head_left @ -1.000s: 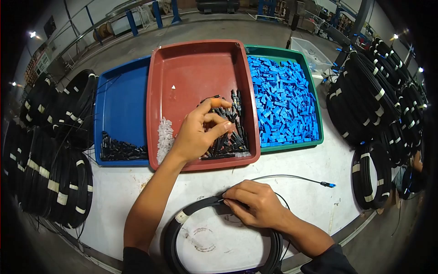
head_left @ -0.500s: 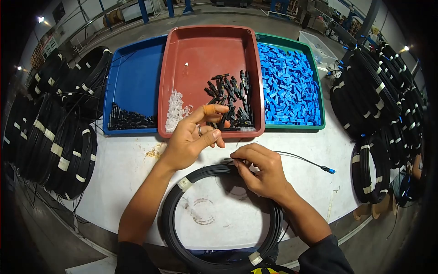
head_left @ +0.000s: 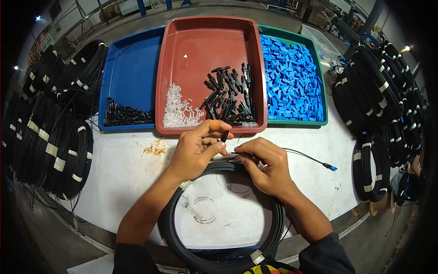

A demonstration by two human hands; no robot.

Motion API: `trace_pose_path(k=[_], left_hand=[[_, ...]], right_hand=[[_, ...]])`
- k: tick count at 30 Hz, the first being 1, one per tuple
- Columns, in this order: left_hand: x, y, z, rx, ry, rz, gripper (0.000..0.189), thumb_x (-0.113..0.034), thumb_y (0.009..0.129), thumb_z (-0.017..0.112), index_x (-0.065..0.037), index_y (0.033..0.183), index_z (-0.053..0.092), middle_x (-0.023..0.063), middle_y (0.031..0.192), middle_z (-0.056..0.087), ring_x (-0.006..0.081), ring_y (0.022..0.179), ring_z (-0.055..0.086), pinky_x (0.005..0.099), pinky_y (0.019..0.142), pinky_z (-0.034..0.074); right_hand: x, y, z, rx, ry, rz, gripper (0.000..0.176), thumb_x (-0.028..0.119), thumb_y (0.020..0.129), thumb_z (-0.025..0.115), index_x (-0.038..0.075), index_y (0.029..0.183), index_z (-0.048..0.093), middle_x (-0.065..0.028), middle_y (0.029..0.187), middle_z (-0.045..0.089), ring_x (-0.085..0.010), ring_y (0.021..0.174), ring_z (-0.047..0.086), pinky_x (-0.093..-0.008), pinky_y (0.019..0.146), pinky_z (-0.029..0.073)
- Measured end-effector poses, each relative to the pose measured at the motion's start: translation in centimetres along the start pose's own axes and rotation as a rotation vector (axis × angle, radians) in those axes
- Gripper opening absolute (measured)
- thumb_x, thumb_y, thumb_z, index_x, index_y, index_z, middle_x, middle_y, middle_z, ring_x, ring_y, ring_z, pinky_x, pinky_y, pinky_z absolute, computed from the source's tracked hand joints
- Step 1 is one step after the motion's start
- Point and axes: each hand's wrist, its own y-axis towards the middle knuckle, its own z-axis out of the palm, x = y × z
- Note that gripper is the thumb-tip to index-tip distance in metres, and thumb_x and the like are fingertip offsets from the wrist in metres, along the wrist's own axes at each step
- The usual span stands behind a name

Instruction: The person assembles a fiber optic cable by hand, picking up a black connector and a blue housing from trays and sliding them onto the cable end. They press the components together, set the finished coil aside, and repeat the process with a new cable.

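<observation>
Between the thumb and fingers of my left hand (head_left: 194,153) is a small black connector part (head_left: 224,136), tilted upward. My right hand (head_left: 267,165) pinches a thin black cable (head_left: 235,153), its end pointing left toward that part; the two are apart. Beneath both hands lies a coil of black cable (head_left: 170,223), bound with white tape (head_left: 257,257). From behind my right hand a length of cable runs right to a blue-tipped connector (head_left: 329,167) on the white table.
A red tray (head_left: 210,22) holds clear plastic pieces (head_left: 175,109) and black connector parts (head_left: 228,91). Beside it stand a blue tray (head_left: 132,68) with black parts and a green tray (head_left: 325,109) of blue pieces (head_left: 292,77). Taped cable coils (head_left: 45,141) flank the table (head_left: 123,182).
My left hand has come down from over the red tray with the black connector part, closer to my right hand. My right hand has shifted slightly right and up.
</observation>
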Motion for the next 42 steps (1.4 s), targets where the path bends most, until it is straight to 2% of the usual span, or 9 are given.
trace_pose_path(k=[7,11,12,17,20,29,33,35,42], left_hand=[[-1.1,0.8,-0.2,-0.044,0.617,0.207,0.033,0.005,0.092,0.065,0.002,0.124,0.066,0.0135,0.104,0.074,0.0115,0.081,0.069,0.0271,0.074,0.056],[-1.5,4.4,-0.8,0.031,0.789,0.408,0.035,0.004,0.086,0.069,-0.002,0.121,0.071,0.0151,0.099,0.075,0.0231,0.078,0.071,0.031,0.074,0.056],[-1.8,5.5,-1.1,0.093,0.845,0.332,0.037,0.002,0.086,0.07,-0.004,0.123,0.07,0.0168,0.101,0.075,0.0318,0.082,0.071,0.0351,0.077,0.057],[-2.5,9.7,0.1,0.15,1.082,0.179,0.037,-0.007,0.087,0.072,-0.006,0.124,0.068,0.0173,0.107,0.074,0.0382,0.092,0.069,0.0451,0.082,0.056],[-0.7,13.2,0.0,0.038,1.146,0.521,0.029,-0.014,0.089,0.071,-0.005,0.116,0.069,0.0156,0.099,0.074,0.0363,0.098,0.067,0.0465,0.087,0.052],[0.7,21.9,-0.5,-0.179,1.161,0.312,0.029,-0.018,0.084,0.077,-0.001,0.107,0.073,0.0157,0.099,0.076,0.0344,0.098,0.07,0.0475,0.088,0.053],[1.2,22.6,0.2,-0.216,1.132,0.184,0.034,-0.02,0.079,0.08,-0.003,0.108,0.074,0.0224,0.096,0.075,0.0426,0.096,0.072,0.0518,0.087,0.057],[0.4,22.4,0.5,-0.281,1.099,0.08,0.032,-0.014,0.078,0.079,0.0,0.107,0.074,0.0185,0.087,0.076,0.0325,0.085,0.076,0.0435,0.083,0.058],[1.3,22.6,0.2,-0.208,0.943,0.114,0.023,-0.008,0.077,0.068,-0.005,0.097,0.079,0.019,0.086,0.076,0.038,0.087,0.075,0.0474,0.086,0.059]], right_hand=[[-0.7,0.0,0.3,0.027,0.019,-0.021,0.017,-0.002,0.086,0.07,0.002,0.102,0.073,-0.0121,0.086,0.068,-0.0236,0.068,0.066,-0.0332,0.061,0.052],[-1.0,0.0,0.6,0.04,0.02,-0.042,0.016,-0.001,0.085,0.07,0.002,0.101,0.072,-0.0137,0.083,0.066,-0.0295,0.068,0.066,-0.0373,0.062,0.053],[-1.1,0.0,0.7,0.043,0.028,-0.047,0.016,-0.001,0.085,0.07,0.002,0.101,0.072,-0.0141,0.084,0.066,-0.0305,0.069,0.067,-0.038,0.063,0.053],[-1.0,-0.1,0.5,0.067,0.055,-0.03,0.015,-0.001,0.085,0.07,0.001,0.1,0.072,-0.0151,0.085,0.067,-0.033,0.072,0.068,-0.0389,0.065,0.055],[-1.0,0.0,0.1,0.126,0.005,-0.011,0.022,-0.004,0.081,0.069,0.001,0.102,0.072,-0.014,0.091,0.069,-0.0303,0.079,0.07,-0.0373,0.07,0.057],[-1.1,0.1,0.2,0.14,-0.032,-0.068,0.027,0.0,0.077,0.07,0.002,0.104,0.071,-0.0123,0.093,0.069,-0.0314,0.082,0.069,-0.0385,0.073,0.058],[-0.9,0.3,-0.1,0.153,-0.075,-0.073,0.028,-0.001,0.076,0.07,0.002,0.104,0.07,-0.0108,0.097,0.07,-0.0289,0.083,0.069,-0.0373,0.073,0.058],[-0.8,0.4,-0.2,0.162,-0.074,-0.071,0.029,-0.001,0.075,0.07,0.002,0.104,0.07,-0.0106,0.097,0.07,-0.0285,0.083,0.069,-0.0372,0.073,0.058],[-0.7,0.3,-0.3,0.177,-0.1,-0.077,0.031,-0.002,0.074,0.071,0.002,0.105,0.07,-0.0106,0.099,0.07,-0.028,0.083,0.069,-0.0367,0.073,0.058]])
